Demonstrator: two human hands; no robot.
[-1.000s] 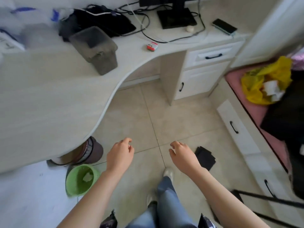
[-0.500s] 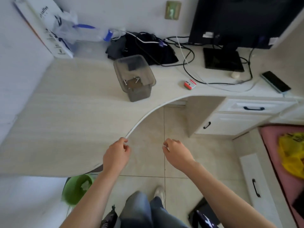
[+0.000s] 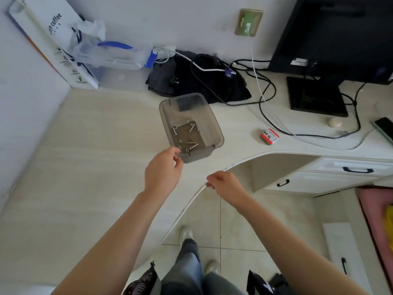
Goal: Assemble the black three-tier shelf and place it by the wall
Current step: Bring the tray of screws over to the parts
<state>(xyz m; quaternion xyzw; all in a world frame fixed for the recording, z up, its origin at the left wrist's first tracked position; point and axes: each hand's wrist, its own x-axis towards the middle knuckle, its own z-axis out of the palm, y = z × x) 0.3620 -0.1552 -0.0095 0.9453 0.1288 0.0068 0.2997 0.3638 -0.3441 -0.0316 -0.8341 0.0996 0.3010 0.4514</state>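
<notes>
A smoky translucent plastic box [image 3: 214, 128] stands on the pale desk [image 3: 85, 177], with several silver screws [image 3: 192, 145] lying on its bottom. My left hand [image 3: 162, 171] is over the desk at the box's near left corner, its fingertips loosely curled at the rim and holding nothing that I can see. My right hand [image 3: 226, 185] hovers at the desk's curved front edge, fingers loosely curled and empty. No shelf part shows apart from black pieces [image 3: 265, 283] on the floor at the bottom edge.
Behind the box lie a black cloth with cables [image 3: 200, 81], a monitor [image 3: 331, 37] on its base, a red and white small box [image 3: 269, 136], a phone [image 3: 385, 128] and a white paper bag [image 3: 53, 43]. White drawers [image 3: 344, 173] stand at right.
The view has risen from the floor to the desk top. Both hands have moved forward; my left one has reached up to the box's near corner.
</notes>
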